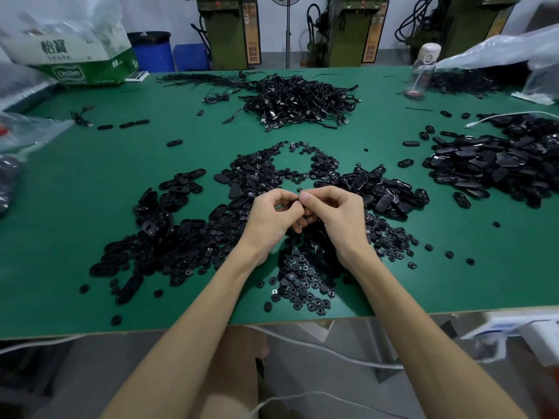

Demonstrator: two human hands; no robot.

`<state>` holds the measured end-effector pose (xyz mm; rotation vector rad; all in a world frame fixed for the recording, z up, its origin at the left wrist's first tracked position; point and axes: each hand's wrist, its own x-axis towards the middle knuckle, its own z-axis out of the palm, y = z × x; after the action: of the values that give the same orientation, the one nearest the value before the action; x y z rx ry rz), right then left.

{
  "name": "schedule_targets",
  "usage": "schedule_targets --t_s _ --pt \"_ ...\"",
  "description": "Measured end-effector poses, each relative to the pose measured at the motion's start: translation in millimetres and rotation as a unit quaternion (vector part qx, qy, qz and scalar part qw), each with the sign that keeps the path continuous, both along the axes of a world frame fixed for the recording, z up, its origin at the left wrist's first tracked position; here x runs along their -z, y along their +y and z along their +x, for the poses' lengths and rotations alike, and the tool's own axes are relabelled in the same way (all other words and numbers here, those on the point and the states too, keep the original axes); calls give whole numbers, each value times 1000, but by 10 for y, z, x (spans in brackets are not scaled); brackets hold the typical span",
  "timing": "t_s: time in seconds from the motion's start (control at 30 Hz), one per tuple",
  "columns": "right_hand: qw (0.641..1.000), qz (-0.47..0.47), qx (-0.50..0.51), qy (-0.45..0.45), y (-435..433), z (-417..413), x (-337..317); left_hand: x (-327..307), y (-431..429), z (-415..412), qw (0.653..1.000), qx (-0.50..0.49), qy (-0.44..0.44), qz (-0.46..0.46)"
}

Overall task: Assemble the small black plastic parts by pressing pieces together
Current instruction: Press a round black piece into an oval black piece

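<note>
Piece (300,202) in hand: only a dark sliver shows where the fingertips meet at mid worktop, above the heap. Can't tell whether it's one part or two already mated.

Left hand (272,217): grip curled, thumb and forefinger pinching the piece. Right hand (334,213): grip also curled, forefinger tip butted against the left's and pinching the same piece from the right. Both wrists are off the worktop (75,207).

Step, my read: mid press-fit, squeezing two halves together between the fingertips. Seating is not visible.

Next move calls for:
- a square push, since a tilted part probably won't snap home
- a check by feel for the click, because the fingers hide the joint
- dropping the finished one clear of the loose stock, then picking a fresh pair

Stock around the hands:
- round parts (302,285) heaped under and near the wrists, spreading far to a ring-shaped patch
- oval shells (157,234) heaped left
- more ovals (390,196) just right of the right hand
- big oval pile (499,164) at the far right, well apart

Further out: cable pile (302,99) at far centre, bottle (422,71) at far right, carton (81,58) at far left.

Risk: everything is black on black, so it's easy to grab a mismatched part.
</note>
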<state>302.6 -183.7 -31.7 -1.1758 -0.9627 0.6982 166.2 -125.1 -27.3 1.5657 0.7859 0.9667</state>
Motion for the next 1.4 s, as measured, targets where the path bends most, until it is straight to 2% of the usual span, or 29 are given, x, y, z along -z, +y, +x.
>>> schedule_targets --t_s 0.17,0.83,1.1,1.4 --pt "1000 -5 -1 -29 18 -2 26 -4 -9 9 1000 -8 19 4" --pt "999 -35 21 -31 16 -5 23 -20 -27 -4 999 -27 37 22" --pt "1000 -6 26 2 -18 -2 8 -7 4 -37 1000 3 -25 4" --pt "999 12 0 -42 -20 -22 -9 6 23 -26 999 -29 -15 20"
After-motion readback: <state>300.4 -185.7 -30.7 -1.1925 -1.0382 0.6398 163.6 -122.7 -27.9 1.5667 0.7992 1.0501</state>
